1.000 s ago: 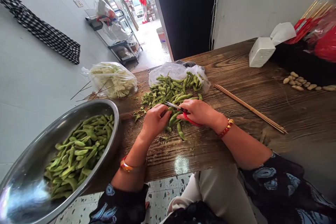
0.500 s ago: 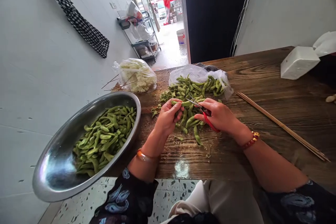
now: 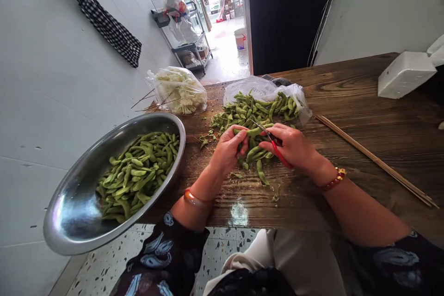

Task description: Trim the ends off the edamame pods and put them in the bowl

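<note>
well to the left of the pile of green pods (image 3: 239, 112) stands a steel basin (image 3: 74, 189), more pods (image 3: 137, 175) heaped inside it. nearer the pile, off its far left side, sits a clear bag (image 3: 183, 95) of something pale. at the pile's near edge the left hand (image 3: 227, 150) pinches a single pod (image 3: 254, 132) in a narrow grip, thumb against fingers. i'd judge the pod light and firm with a little give, perhaps faintly fuzzy, hard to bruise; best held at its plump middle, an end left free. just right of that, by the pile's near side, the right hand (image 3: 294, 145) is wrapped round red-handled scissors (image 3: 279, 151), blades at the pod; whether they bite i can't tell. thin sticks (image 3: 378, 162) lie right of the pile
</note>
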The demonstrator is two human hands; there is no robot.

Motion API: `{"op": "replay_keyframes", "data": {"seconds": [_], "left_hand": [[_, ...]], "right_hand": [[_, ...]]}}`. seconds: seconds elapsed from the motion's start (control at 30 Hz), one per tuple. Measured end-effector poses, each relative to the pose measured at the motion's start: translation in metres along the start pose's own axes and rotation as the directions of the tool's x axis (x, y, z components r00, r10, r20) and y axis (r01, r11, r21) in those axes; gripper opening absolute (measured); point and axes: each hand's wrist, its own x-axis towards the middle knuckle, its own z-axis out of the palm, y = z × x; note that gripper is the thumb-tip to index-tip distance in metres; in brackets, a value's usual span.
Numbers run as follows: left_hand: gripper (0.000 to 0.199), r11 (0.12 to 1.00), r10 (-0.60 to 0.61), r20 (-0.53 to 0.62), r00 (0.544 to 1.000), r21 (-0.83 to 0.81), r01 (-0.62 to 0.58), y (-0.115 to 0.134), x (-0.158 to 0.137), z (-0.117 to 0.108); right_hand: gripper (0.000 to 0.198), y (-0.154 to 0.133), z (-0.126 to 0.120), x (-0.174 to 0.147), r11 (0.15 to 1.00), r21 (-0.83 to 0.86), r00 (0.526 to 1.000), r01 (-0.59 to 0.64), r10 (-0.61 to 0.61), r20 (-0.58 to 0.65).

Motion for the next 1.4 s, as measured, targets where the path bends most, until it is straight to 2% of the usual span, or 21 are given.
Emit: {"op": "replay_keyframes", "data": {"seconds": [0.13,0.33,0.4,0.47,0.5,0.53,0.57,0.63,0.7,0.77,0.8,0.87,0.93,1.0,1.07,1.17,1.23,1.3,1.4], "left_hand": [[0.021,0.995,0.084,-0.063,0.994,0.063,-0.08,0.005,0.001,-0.003],[0.017,0.995,0.093,-0.191,0.977,-0.03,-0.1,0.017,0.005,-0.017],[0.012,0.996,0.082,-0.177,0.981,0.031,-0.078,0.019,0.006,-0.02],[0.007,0.975,0.09,-0.154,0.984,0.215,-0.056,0.018,0.006,-0.022],[0.005,0.933,0.115,-0.14,0.983,0.355,-0.058,0.018,0.006,-0.023],[0.005,0.855,0.151,-0.116,0.982,0.514,-0.071,0.016,0.007,-0.023],[0.005,0.739,0.186,-0.077,0.979,0.668,-0.088,0.015,0.007,-0.023],[0.009,0.452,0.198,0.021,0.98,0.885,-0.11,0.011,0.007,-0.022],[0.018,0.22,0.132,0.072,0.989,0.97,-0.1,0.008,0.006,-0.021],[0.023,0.102,0.075,0.05,0.996,0.993,-0.057,0.004,0.006,-0.02],[0.024,0.086,0.071,0.036,0.997,0.995,-0.042,0.002,0.006,-0.02],[0.023,0.125,0.097,0.033,0.995,0.991,-0.045,-0.002,0.007,-0.021],[0.022,0.214,0.153,0.072,0.986,0.971,-0.104,-0.004,0.009,-0.022],[0.02,0.326,0.224,0.107,0.969,0.928,-0.178,-0.004,0.011,-0.023],[0.017,0.486,0.251,0.096,0.963,0.848,-0.211,0.0,0.01,-0.023],[0.019,0.784,0.141,0.036,0.989,0.606,-0.134,0.007,0.006,-0.019],[0.023,0.907,0.043,0.027,0.999,0.419,-0.05,0.011,0.002,-0.016],[0.029,0.956,-0.016,0.05,0.999,0.294,0.001,0.014,0.0,-0.014],[0.034,0.977,-0.042,0.096,0.995,0.212,0.021,0.014,-0.001,-0.013]], "right_hand": [[0.034,0.003,0.001,-0.001,0.999,-0.036,0.999,-0.001,0.002,0.04],[0.039,0.008,-0.002,-0.001,0.997,-0.059,0.997,-0.049,0.045,-0.059],[0.038,0.009,-0.002,-0.001,0.998,-0.051,0.997,-0.042,0.039,-0.059],[0.037,0.009,-0.002,-0.001,0.998,-0.041,0.998,-0.045,0.043,-0.054],[0.037,0.009,-0.002,-0.001,0.998,-0.038,0.998,-0.05,0.048,-0.051],[0.036,0.009,-0.002,-0.001,0.998,-0.037,0.997,-0.055,0.053,-0.049],[0.036,0.009,-0.001,-0.001,0.998,-0.039,0.997,-0.059,0.057,-0.047],[0.036,0.009,-0.001,-0.001,0.997,-0.042,0.997,-0.061,0.059,-0.046],[0.037,0.009,-0.001,-0.001,0.997,-0.043,0.997,-0.058,0.057,-0.043],[0.037,0.01,-0.001,-0.001,0.997,-0.043,0.998,-0.06,0.058,-0.038],[0.037,0.01,0.0,-0.001,0.997,-0.043,0.998,-0.061,0.059,-0.035],[0.037,0.011,0.0,-0.001,0.997,-0.041,0.998,-0.059,0.058,-0.03],[0.036,0.011,0.0,-0.001,0.998,-0.032,0.998,-0.055,0.054,-0.027],[0.035,0.011,0.0,-0.001,0.998,-0.024,0.998,-0.051,0.05,-0.03],[0.034,0.01,0.001,-0.001,0.998,-0.022,0.998,-0.051,0.05,-0.031],[0.033,0.01,0.001,-0.001,0.998,-0.018,0.998,-0.056,0.055,-0.028],[0.034,0.009,0.001,-0.001,0.998,-0.01,0.998,-0.06,0.06,-0.023],[0.034,0.009,0.002,-0.001,0.998,-0.007,0.998,-0.066,0.066,-0.014],[0.035,0.009,0.002,-0.001,0.997,-0.012,0.997,-0.076,0.076,-0.006]]}}
